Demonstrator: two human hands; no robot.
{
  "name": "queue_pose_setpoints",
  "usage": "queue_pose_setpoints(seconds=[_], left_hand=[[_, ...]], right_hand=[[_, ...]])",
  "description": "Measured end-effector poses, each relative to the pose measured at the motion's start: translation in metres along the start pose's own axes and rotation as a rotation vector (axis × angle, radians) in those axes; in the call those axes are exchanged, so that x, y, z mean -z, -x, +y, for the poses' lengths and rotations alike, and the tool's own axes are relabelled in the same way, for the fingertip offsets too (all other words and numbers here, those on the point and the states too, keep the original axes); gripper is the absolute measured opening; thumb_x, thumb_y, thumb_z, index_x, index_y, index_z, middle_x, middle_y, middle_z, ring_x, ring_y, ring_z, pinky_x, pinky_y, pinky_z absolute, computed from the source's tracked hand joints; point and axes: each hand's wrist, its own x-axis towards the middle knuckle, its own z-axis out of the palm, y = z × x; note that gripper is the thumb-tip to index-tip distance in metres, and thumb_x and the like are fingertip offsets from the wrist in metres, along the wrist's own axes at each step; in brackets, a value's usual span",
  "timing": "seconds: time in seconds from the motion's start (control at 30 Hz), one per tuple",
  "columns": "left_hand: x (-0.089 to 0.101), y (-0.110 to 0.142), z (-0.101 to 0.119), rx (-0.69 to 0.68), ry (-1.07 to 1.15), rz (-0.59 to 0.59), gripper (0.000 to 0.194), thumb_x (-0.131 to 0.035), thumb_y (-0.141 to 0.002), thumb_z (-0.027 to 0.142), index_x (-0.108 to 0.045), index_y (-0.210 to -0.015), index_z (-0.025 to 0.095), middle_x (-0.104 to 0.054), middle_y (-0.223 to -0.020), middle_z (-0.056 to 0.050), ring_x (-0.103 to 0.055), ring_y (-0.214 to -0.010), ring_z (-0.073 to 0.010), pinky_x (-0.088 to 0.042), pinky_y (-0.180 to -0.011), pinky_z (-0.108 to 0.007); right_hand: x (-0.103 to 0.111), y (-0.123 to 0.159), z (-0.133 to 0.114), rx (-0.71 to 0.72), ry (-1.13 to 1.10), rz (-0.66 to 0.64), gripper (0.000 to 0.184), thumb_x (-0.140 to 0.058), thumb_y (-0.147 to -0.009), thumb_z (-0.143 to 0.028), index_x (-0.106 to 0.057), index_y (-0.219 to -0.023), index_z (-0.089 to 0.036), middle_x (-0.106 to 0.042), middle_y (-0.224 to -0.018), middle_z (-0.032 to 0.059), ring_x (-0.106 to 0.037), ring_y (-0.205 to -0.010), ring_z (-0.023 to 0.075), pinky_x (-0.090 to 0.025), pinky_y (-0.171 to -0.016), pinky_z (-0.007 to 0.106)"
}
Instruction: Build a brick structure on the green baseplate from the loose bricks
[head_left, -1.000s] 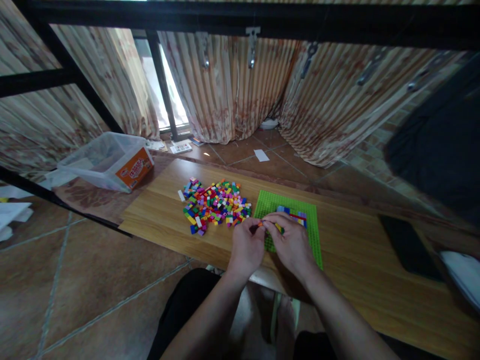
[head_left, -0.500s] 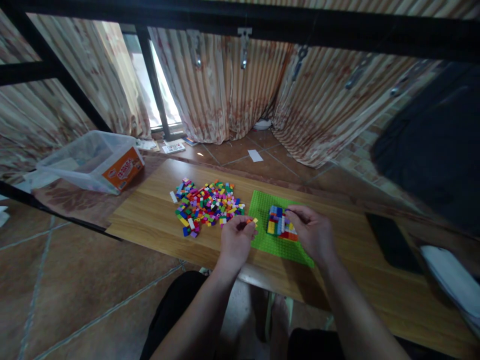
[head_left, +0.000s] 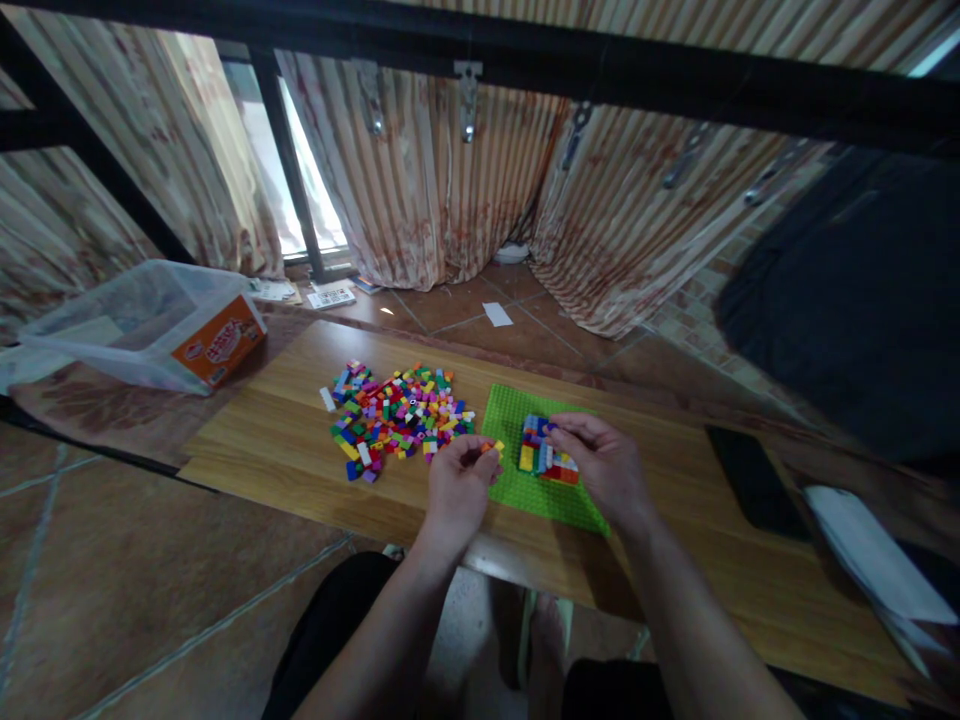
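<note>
My left hand (head_left: 461,485) is closed around small toy bricks (head_left: 492,447), orange and yellow, at the left edge of a green baseplate (head_left: 517,497). On that plate sits a block of joined bricks (head_left: 527,458) in yellow, blue, red, white and other colours. My right hand (head_left: 604,462) reaches over its right side, thumb and finger pinched on a dark blue brick (head_left: 550,428) at the top of the block. The hand covers part of the build, and I cannot tell whether that brick is pressed down.
A loose pile of coloured bricks (head_left: 401,410) lies left of the baseplate on the wooden table (head_left: 262,440). Farther left stands a clear plastic bin (head_left: 150,345) with an orange label. A black phone-like slab (head_left: 754,480) and a white object (head_left: 874,550) lie at the right.
The whole view has shifted, so things appear slightly farther left. Both hands keep nearly the same place over the baseplate, with the same grips.
</note>
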Motion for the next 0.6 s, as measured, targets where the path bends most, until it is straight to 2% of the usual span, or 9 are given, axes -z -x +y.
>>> queue_pose_setpoints(seconds=[0.13, 0.4, 0.6], left_hand=[[0.0007, 0.0008, 0.0007, -0.011, 0.000, -0.014, 0.009, -0.069, -0.066, 0.020, -0.066, -0.072, 0.015, -0.060, -0.056, 0.003, -0.054, -0.051, -0.0102, -0.043, -0.053, -0.022], [0.0028, 0.0008, -0.0010, -0.027, -0.019, -0.017, 0.012, -0.072, -0.066, 0.022, -0.067, -0.074, 0.016, -0.060, -0.058, 0.002, -0.056, -0.054, -0.0112, -0.044, -0.055, -0.023], [0.0012, 0.0006, 0.0006, -0.004, -0.010, -0.011, 0.010, -0.069, -0.065, 0.021, -0.065, -0.072, 0.015, -0.059, -0.058, 0.003, -0.054, -0.053, -0.0105, -0.042, -0.053, -0.022]], right_hand=[[-0.0008, 0.0006, -0.0020, -0.015, -0.051, 0.005, 0.022, -0.074, -0.073, -0.039, -0.074, -0.088, -0.022, -0.077, -0.082, 0.0030, -0.071, -0.073, 0.0177, -0.058, -0.071, 0.034], [0.0037, -0.0001, -0.0017, -0.033, 0.032, 0.028, 0.031, -0.066, -0.080, -0.044, -0.075, -0.101, -0.022, -0.076, -0.084, 0.0041, -0.070, -0.072, 0.0173, -0.058, -0.071, 0.035], [0.0021, -0.0002, -0.0027, -0.029, 0.024, 0.019, 0.032, -0.069, -0.078, -0.046, -0.072, -0.096, -0.021, -0.076, -0.082, 0.0049, -0.072, -0.072, 0.0191, -0.059, -0.071, 0.036]])
